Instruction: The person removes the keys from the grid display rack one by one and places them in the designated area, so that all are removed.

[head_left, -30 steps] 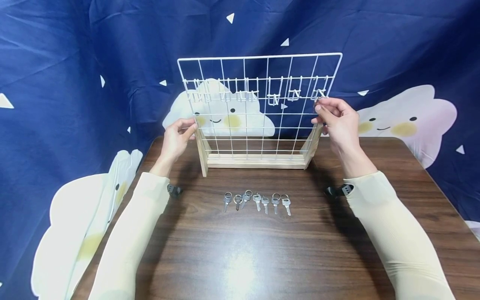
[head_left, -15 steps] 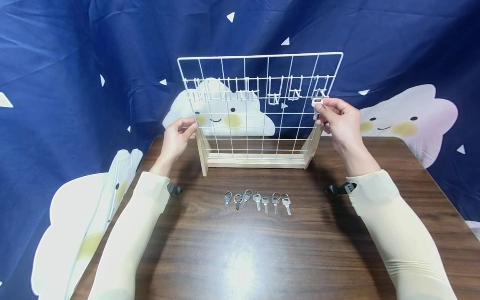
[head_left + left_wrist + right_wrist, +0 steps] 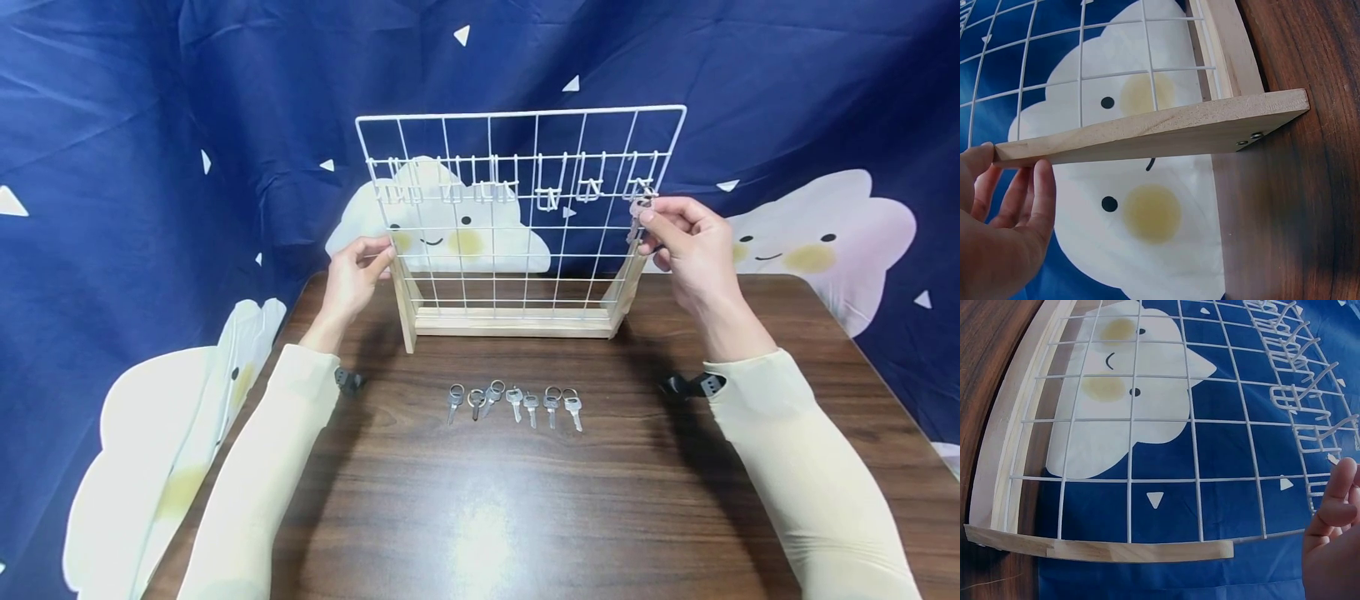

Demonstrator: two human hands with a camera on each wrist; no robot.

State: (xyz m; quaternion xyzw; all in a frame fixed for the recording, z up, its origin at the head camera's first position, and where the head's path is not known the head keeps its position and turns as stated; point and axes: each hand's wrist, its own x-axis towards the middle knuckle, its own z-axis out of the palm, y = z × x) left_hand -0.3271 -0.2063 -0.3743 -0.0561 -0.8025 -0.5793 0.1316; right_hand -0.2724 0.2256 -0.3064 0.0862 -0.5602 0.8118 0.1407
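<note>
My left hand pinches the upper end of the left wooden side piece of a rack. That rack carries a white wire grid with a row of white wire hooks near its top. At the right end, my right hand pinches a silver key between thumb and fingers. The key points down in front of the grid, just below the rightmost hook. Whether its ring sits on that hook cannot be made out. In the right wrist view the key is hidden from sight.
Several keys, most with visible rings, lie in a row on the dark wooden table in front of the rack. A blue curtain with cloud prints hangs behind the table.
The key has come into clear view in my right fingers and shifted slightly right. My right hand and forearm have moved a little to the right. The left hand keeps its place.
</note>
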